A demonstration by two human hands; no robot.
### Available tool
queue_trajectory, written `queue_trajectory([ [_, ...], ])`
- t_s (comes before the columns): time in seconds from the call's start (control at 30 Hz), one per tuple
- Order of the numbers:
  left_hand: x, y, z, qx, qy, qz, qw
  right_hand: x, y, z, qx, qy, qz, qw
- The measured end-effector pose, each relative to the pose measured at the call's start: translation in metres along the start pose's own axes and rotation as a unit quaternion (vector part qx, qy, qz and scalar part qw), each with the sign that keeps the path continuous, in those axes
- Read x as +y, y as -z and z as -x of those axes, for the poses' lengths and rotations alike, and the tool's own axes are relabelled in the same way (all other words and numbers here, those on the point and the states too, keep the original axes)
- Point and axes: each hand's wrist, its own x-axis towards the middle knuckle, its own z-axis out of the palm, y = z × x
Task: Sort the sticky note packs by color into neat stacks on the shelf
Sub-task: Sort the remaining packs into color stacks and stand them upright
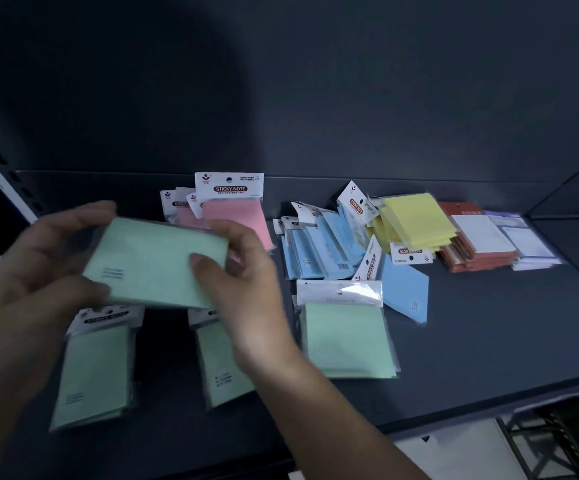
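Far left, the left hand (49, 258) has its grip clamped on the left end of a mint green sticky note pack (153, 261), thumb on the near corner, fingers curled over the far edge. That pack is up in the air above the front of the dark shelf (489, 348), tilted, plain side up with a bit of small print showing. It's all kinda motion-blurred.

Under it on the shelf lies a left green pack (94, 372), header card pointing toward the back. Next to that is a middle green pack (227, 365), partly hidden by the wrist.

The right hand (246, 275) has its grip on the held pack's right end, thumb pressed on top, fingers wrapped around the edge.

Behind the hands, toward the back of the shelf, there's a bunch of overlapping pink packs (236, 213), with "STICKY NOTE" readable on the front one.

Right of the hand, a third green pack (347, 337) lies flat near the front, and it looks like more than one stacked. Behind it is a messy fan of blue packs (319, 247), with a stray blue pack (405, 292) skewed off to the right.

Then comes a sloppy pile of yellow packs (416, 220) partly on top of the blue ones. Just beside it is a stack of red-backed pads (478, 251), and a purple-trimmed stack (530, 244) sits at the far right.
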Motion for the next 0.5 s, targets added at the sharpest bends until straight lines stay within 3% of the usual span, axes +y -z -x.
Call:
queue_trajectory([
  [0.03,-0.017,0.002,0.001,0.025,-0.019,-0.025,0.999,-0.003,0.014,0.003,0.0,0.0,0.002,1.0],
  [0.2,-0.007,-0.074,0.033,-0.043,0.107,0.027,0.993,-0.009,0.083,0.018,-0.002,-0.001,0.02,1.0],
  [0.37,-0.025,-0.118,0.031,-0.061,0.168,0.022,0.984,-0.005,0.136,0.043,0.078,-0.002,0.067,0.995],
  [0.43,-0.03,-0.135,0.035,-0.116,0.161,-0.038,0.979,0.005,0.151,0.046,0.1,-0.002,0.12,0.988],
  [0.5,-0.037,-0.146,0.036,-0.15,0.184,-0.083,0.968,0.016,0.161,0.047,0.112,0.011,0.252,0.961],
])
